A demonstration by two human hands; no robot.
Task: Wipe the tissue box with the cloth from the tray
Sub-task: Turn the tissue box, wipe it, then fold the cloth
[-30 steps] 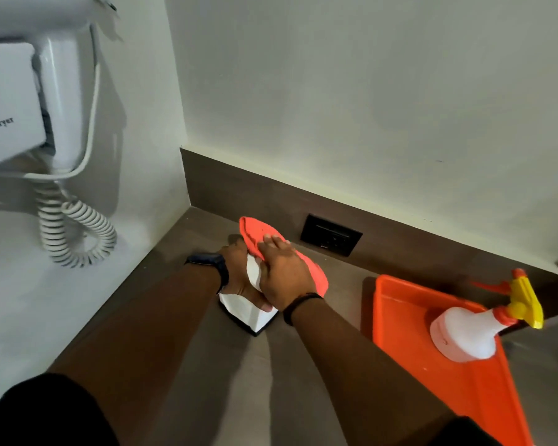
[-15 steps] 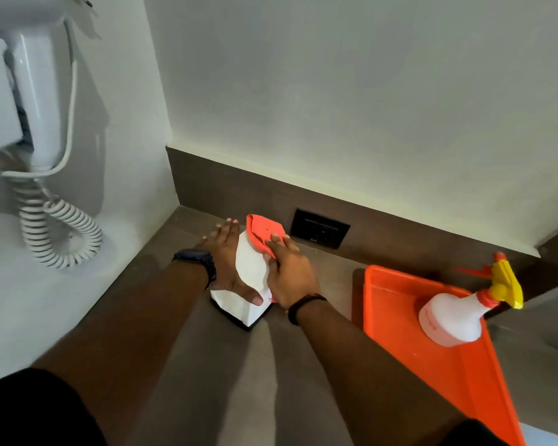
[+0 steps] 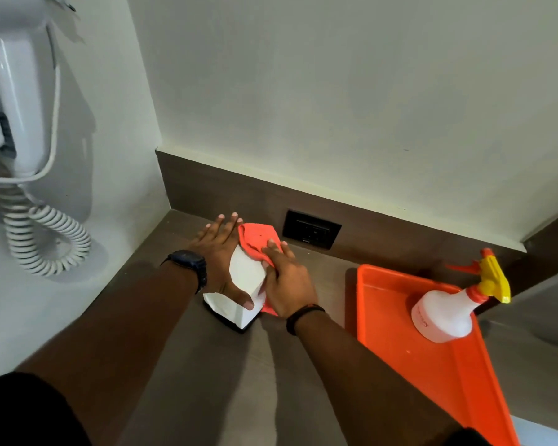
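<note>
- Standing near the tabletop's (image 3: 207, 365) back left corner, the white tissue box (image 3: 239, 292) is partly hidden by both hands.
- Left hand (image 3: 221, 252) lies flat against it, fingers spread, gripping nothing.
- Right hand (image 3: 285, 284) presses the orange cloth (image 3: 256, 238) onto it.
- Orange tray (image 3: 400, 333) with spray bottle (image 3: 445, 309) is cut off at the right edge.
</note>
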